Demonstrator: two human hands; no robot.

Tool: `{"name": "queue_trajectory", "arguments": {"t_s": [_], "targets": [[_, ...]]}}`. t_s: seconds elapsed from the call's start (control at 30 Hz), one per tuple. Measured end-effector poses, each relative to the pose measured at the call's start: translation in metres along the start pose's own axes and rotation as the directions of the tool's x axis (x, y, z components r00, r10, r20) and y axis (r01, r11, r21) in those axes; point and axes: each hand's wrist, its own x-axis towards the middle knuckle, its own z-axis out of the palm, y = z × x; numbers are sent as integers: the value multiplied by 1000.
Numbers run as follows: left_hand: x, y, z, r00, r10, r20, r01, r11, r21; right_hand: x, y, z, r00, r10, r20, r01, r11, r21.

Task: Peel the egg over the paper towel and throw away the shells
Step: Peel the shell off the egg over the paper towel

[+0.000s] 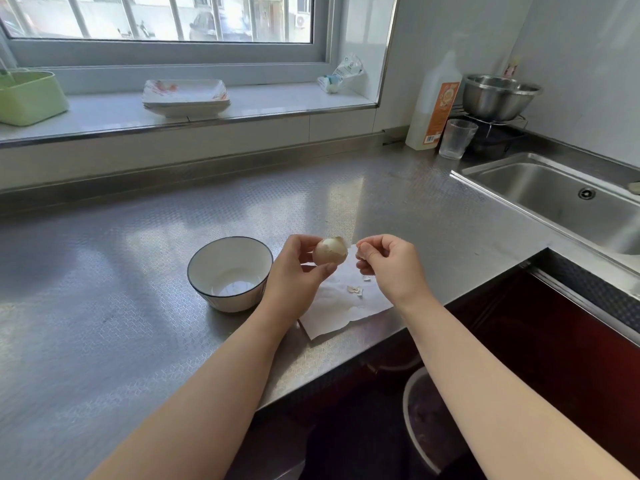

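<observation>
A textured steel counter [145, 244] is carrying a white bowl [230, 273] just beside a crumpled paper towel [341, 306] near its front edge, while a clear glass [457, 138] and a tall bottle [434, 105] are standing at the back by the sink [540, 174].

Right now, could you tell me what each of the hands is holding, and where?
Left hand grips the egg around its lower sides; right hand pinches a shell fragment.
</observation>
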Motion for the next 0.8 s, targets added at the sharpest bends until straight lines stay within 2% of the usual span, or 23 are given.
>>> {"name": "queue_trajectory", "arguments": {"t_s": [0.13, 0.2, 0.4, 0.57, 0.7, 0.8], "targets": [[1, -1, -1, 1000, 15, 0, -15, 999, -34, -4, 0, -3, 989, -46, 138, 95, 921, -378], [1, -1, -1, 1000, 19, 7, -19, 999, -40, -7, -4, -5, 987, -75, 145, 132, 892, -433], [1, -1, -1, 1000, -2, 21, 2, 1000, -19, 0, -2, -8, 994, -20, 106, 56, 933, -354], [0, 1, 0, 999, -1, 35, 0, 999, 40, 4, -7, -11, 994, -48, 98, 69, 974, -217], [-3, 1, 1, 994, 55, 98, -66, 991, 118, 5, -15, -11, 960, 6, 280, 19, 996, -87], [-5, 1, 1, 990, 76, 118, -92, 986, 137, 5, -15, -10, 958, -9, 287, 27, 998, -60]]}}
